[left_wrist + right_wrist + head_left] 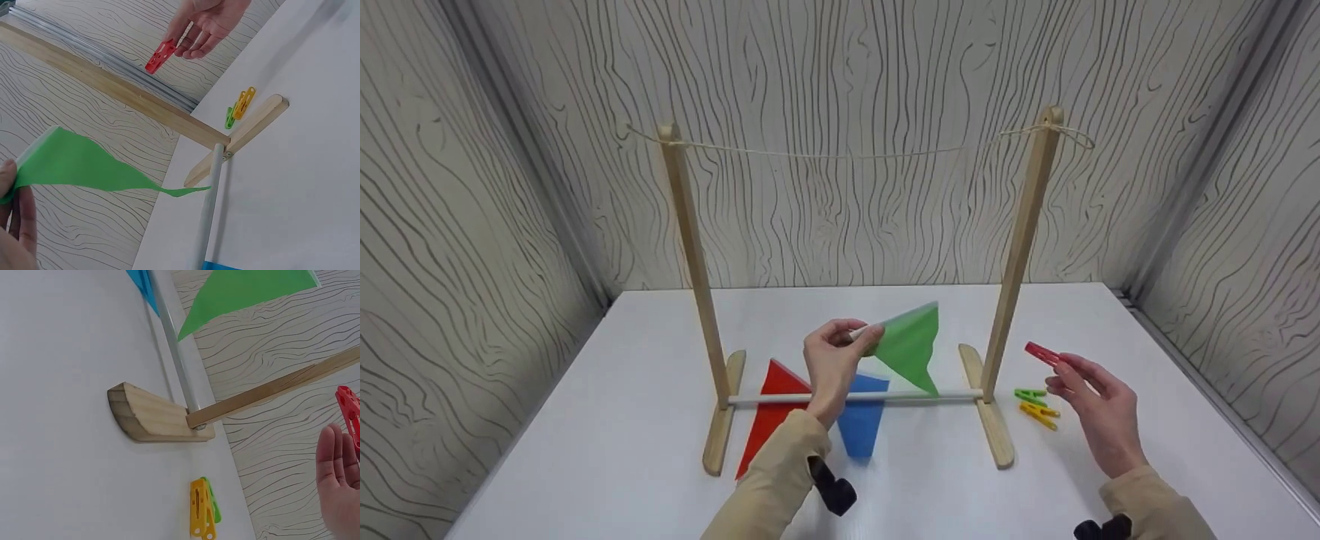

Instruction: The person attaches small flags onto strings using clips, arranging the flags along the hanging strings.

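My left hand (834, 360) pinches a green triangular flag (911, 341) by one end of its white-edged top, raised near the middle of the wooden stand. The flag's tip hangs down by the white crossbar (930, 394). Out to the right, my right hand (1099, 405) pinches a red clothespin (1042, 354) between thumb and fingers above the table. Below it a green clothespin (1029, 396) and a yellow clothespin (1039, 413) lie close together. Under my left forearm, a red flag (772, 420) and a blue flag (861, 424) lie at the crossbar, partly covered.
Two wooden posts (690, 262) rise from flat wooden feet (996, 435). Between the post tops a thin string (825, 156) sags slightly, with a loose loop at the right end. Wood-grain panels (840, 225) enclose the white table (645, 337) at the back and sides.
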A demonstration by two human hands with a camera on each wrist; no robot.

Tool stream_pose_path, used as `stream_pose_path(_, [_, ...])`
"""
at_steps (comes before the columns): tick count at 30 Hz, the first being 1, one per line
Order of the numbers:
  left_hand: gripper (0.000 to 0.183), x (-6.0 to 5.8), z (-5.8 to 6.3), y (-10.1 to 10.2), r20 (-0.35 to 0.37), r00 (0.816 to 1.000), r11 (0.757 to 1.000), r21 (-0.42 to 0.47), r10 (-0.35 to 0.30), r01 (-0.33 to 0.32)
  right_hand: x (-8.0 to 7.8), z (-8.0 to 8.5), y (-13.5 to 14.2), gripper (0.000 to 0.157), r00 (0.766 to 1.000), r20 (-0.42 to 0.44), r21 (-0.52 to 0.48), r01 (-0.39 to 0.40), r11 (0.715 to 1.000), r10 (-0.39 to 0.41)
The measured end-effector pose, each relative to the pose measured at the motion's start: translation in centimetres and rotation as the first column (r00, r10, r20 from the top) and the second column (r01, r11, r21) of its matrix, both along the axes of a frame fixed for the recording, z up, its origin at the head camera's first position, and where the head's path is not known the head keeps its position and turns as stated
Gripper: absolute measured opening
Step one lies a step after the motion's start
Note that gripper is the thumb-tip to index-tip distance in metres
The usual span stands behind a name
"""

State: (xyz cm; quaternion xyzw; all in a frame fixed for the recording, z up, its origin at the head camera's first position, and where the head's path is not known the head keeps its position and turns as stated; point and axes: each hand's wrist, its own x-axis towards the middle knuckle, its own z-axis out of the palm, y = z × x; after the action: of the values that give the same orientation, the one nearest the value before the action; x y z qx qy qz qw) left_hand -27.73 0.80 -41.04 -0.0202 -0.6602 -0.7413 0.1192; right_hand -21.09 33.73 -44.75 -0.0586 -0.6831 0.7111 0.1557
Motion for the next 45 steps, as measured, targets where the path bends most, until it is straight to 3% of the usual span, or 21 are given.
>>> stream_pose_path(7, [0.021,0.1,1.1,-0.4,-0.067,0.997,0.999,-0.028,-0.038,0.037,-0.5,1.3,-0.4,0.022,0.988,-0.14,-0.099,-0.078,0.992,0.064])
stream_pose_path(19, [0.025,-0.1,3.2,-0.6,-0.206,0.968,0.984,-0.131,-0.145,0.12,-1.3,4.8,-1.0,0.038,0.974,-0.223,-0.114,-0.055,0.992,0.029])
stream_pose_path(27, [0.027,-0.2,5.3,-1.1,-0.213,0.955,0.961,-0.228,-0.206,0.156,-2.0,7.2,-1.3,0.032,0.936,-0.346,-0.176,-0.123,0.977,0.055])
stream_pose_path(32, [0.023,-0.4,6.4,-1.2,-0.217,0.953,0.957,-0.247,-0.21,0.154,-2.5,8.4,-1.9,0.029,0.912,-0.404,-0.192,-0.161,0.968,0.071])
stream_pose_path(38, [0.021,-0.8,7.6,-1.0,-0.277,0.94,0.958,-0.259,-0.198,0.126,-3.0,9.8,-2.4,0.027,0.882,-0.465,-0.253,-0.212,0.944,0.074])
stream_pose_path(45, [0.021,-1.0,9.2,-1.0,-0.258,0.95,0.973,-0.191,-0.174,0.127,-3.6,11.4,-2.7,0.022,0.861,-0.504,-0.362,-0.287,0.887,0.073])
